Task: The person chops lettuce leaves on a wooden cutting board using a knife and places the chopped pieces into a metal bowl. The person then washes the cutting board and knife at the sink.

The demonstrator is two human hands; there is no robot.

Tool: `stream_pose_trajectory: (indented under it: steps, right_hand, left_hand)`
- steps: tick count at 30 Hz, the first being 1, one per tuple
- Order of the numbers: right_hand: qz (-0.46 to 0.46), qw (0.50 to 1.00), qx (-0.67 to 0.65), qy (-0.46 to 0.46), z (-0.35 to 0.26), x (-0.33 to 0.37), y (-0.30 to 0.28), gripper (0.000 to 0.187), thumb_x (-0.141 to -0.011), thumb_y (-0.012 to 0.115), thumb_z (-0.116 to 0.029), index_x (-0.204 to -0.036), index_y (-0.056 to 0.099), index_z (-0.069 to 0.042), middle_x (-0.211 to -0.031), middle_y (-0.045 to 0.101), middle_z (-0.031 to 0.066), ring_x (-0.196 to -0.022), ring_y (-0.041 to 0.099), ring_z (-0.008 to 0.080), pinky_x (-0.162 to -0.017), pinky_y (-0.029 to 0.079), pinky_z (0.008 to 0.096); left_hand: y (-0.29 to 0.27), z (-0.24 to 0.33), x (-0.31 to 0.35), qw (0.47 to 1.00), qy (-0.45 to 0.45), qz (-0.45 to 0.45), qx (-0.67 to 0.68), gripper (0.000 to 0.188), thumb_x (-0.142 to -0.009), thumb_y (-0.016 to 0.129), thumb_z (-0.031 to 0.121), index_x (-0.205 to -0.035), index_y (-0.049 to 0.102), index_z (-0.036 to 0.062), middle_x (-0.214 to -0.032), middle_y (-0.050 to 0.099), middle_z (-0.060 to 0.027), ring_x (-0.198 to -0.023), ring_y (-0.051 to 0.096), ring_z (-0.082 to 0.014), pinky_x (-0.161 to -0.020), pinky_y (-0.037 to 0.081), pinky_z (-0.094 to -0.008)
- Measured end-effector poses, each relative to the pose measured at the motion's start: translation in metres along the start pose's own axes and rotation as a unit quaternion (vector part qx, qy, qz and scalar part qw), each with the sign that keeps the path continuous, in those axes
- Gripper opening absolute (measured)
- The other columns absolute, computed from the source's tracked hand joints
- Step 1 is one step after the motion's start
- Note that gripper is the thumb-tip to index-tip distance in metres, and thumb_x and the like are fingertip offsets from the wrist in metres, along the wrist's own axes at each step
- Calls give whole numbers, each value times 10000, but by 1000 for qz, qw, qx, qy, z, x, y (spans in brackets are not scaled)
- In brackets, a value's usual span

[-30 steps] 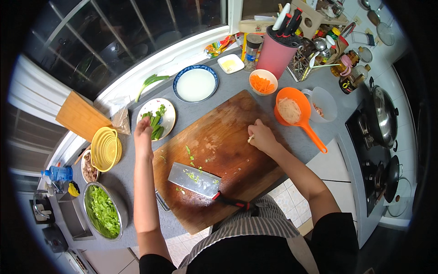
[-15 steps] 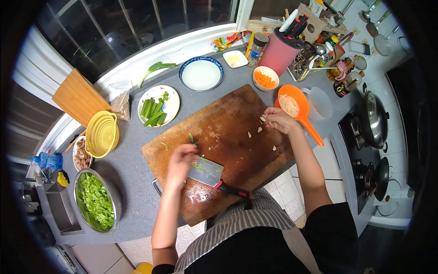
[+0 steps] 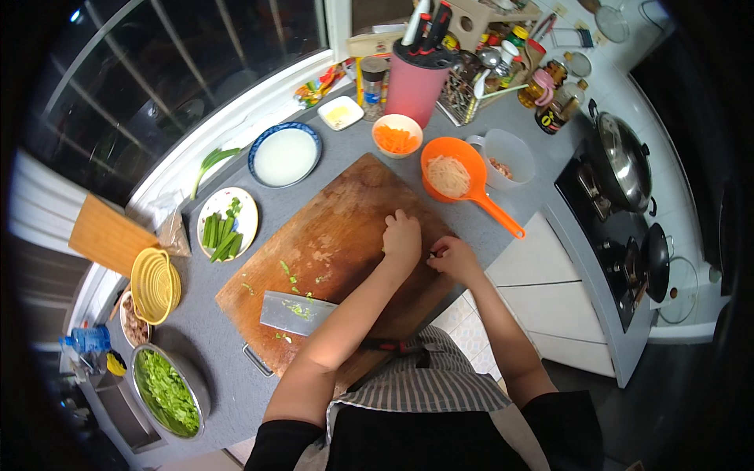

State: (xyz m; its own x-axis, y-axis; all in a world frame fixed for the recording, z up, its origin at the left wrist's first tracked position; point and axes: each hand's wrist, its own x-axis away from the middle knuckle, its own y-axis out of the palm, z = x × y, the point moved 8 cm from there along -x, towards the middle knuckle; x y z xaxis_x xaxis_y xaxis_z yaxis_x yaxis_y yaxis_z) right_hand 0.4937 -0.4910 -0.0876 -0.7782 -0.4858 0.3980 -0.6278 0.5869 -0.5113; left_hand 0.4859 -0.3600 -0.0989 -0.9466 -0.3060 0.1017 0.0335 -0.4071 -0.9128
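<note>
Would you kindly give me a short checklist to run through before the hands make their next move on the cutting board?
1. Cleaver lying flat on the cutting board, away from both hands: ok.
2. Left hand resting on the board: ok.
3. Right hand at the board's right edge, what it pinches: cannot tell.
4. Orange strainer within reach beside the board: ok.
5. Board free of green scraps: not ok.

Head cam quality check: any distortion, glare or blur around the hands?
Head view: strong fisheye, the counter edge and window frame bow toward a black rim; lighting is even from above, soft shadows only; mild glare on the pot lid and cleaver; left hand and right hand on the cutting board look sharp, no motion blur; what the fingers pinch is too small to tell.
</note>
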Motion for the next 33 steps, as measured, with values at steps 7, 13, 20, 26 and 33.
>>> stream_pose_trajectory:
  steps: [7,13,20,26,33]
  right_hand:
    - [108,968,201,-108,-9,-13,15,144,-635,687,-66,-770,646,-36,-844,623,150,-791,619,339,-719,509,409]
    - [16,998,12,-62,-20,-31,16,103,-635,671,-91,-723,671,-37,-733,653,125,-735,640,288,-684,509,353]
    - [47,994,16,-94,-24,-48,13,89,-645,661,-85,-717,668,-34,-738,646,139,-726,635,289,-678,504,357]
    - [99,953,229,-169,-26,-19,18,100,-608,690,-56,-692,638,-36,-779,577,140,-772,587,335,-708,487,412]
    - [-28,993,83,-77,-19,-30,24,65,-672,646,-21,-718,601,-24,-820,594,103,-735,587,246,-660,492,350]
  left_hand:
    - [-8,-29,-15,993,45,-41,101,154,-704,651,3,-854,622,-13,-831,618,-119,-731,622,-253,-676,537,-334]
    - [-36,-89,-2,807,-114,-148,560,75,-743,622,-39,-813,628,-15,-710,608,-52,-621,583,-135,-566,500,-254]
    - [-20,-93,21,860,-74,-118,492,126,-733,629,-18,-857,620,-2,-766,611,-70,-672,598,-166,-607,504,-291]
    - [-21,-25,46,992,79,54,84,190,-673,632,-16,-859,604,5,-942,554,-159,-924,548,-330,-730,513,-388]
    - [-9,-23,37,997,59,48,-27,178,-696,636,8,-870,642,47,-1019,545,-133,-984,546,-300,-722,541,-354]
